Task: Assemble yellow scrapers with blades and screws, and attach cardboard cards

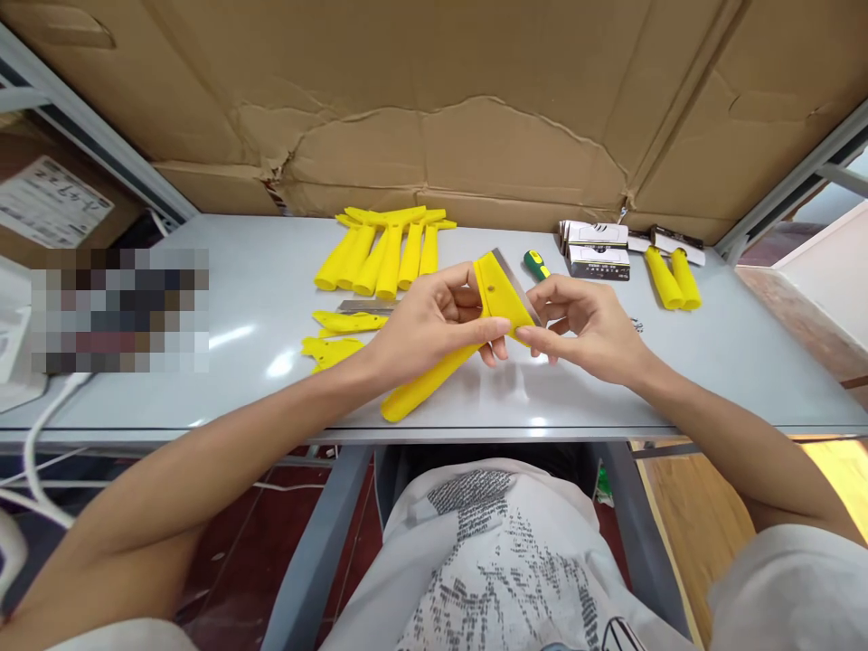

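Observation:
A yellow scraper [434, 382] with a metal blade [515, 286] along its head is held above the grey table, its handle slanting down to the left. My left hand [434, 316] grips the scraper head near the neck, thumb on top. The fingers of my right hand [583, 325] pinch the lower right corner of the head, by the blade's end. Just behind my right hand lies a green and yellow screwdriver [535, 264]. To the left of my left hand are yellow plastic pieces [332, 353] and flat metal blades [363, 306].
Several yellow scraper handles [386, 262] lie at the table's back. Small boxes [597, 250] and two yellow handles [665, 280] are at the back right. Cardboard [434, 99] stands behind the table [237, 389]. A white cable [33, 452] hangs at left.

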Available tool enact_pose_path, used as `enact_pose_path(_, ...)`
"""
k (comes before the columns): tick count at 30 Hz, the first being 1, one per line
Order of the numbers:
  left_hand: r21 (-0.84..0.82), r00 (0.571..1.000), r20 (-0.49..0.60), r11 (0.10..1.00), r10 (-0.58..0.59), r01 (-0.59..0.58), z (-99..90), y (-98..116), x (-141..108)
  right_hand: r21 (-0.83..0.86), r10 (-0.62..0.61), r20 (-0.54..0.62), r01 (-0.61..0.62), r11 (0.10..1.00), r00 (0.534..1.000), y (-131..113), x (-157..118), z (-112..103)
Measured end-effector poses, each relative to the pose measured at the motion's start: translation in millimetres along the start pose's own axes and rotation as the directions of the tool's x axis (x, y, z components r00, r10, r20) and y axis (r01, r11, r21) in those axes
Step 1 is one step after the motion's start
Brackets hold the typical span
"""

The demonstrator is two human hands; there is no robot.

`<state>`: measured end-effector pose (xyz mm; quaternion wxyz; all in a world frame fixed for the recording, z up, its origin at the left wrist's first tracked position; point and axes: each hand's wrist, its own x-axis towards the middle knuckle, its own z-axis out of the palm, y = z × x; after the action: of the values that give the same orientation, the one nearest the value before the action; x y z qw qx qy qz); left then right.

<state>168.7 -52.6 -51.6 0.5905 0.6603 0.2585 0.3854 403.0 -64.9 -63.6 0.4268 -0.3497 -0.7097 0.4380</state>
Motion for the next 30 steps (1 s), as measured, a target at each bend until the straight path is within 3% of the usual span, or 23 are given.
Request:
enact_pose_path(6, 0.157, 0.989, -0.059, 0.979, 0.137, -0.126, 7.7, 11.3, -11.0, -0.022, -0.111, -0.051, 0.11, 0.994, 0.993, -3.3, -4.1, 6.1)
enact_pose_path(10, 0.211, 0.98, -0.046, 0.96, 0.195, -0.182, 7.1, 9.9, -10.5, -0.057, -0.16, -0.017, 0.159, 0.986, 0.987, -1.1, -4.7, 9.3)
enact_pose_path(13, 0.302, 0.952, -0.029, 0.91, 0.306, -0.283, 2.9, 3.5, -8.7, -0.158, -0.295, -0.067, 0.282, 0.946, 0.953, 2.5, -6.2, 12.9)
enact_pose_path(16, 0.514, 0.858, -0.001, 0.736, 0.513, -0.44, -1.7, -3.8, -8.8, -0.365, -0.542, -0.119, 0.471, 0.803, 0.832, 5.9, -7.6, 16.7)
enact_pose_path(19, 0.663, 0.763, 0.076, 0.538, 0.643, -0.52, -4.3, -10.9, -8.7, -0.472, -0.677, -0.103, 0.563, 0.678, 0.729, 9.1, -7.1, 18.4)
enact_pose_path(25, 0.752, 0.592, 0.188, 0.273, 0.783, -0.6, -11.4, -31.2, 5.1, -0.618, -0.709, -0.08, 0.523, 0.587, 0.701, 19.0, -1.6, 15.4)
enact_pose_path(30, 0.765, 0.556, 0.21, 0.219, 0.804, -0.605, -18.5, -39.2, 10.1, -0.692, -0.755, -0.024, 0.535, 0.486, 0.655, 28.4, 2.6, 14.5)
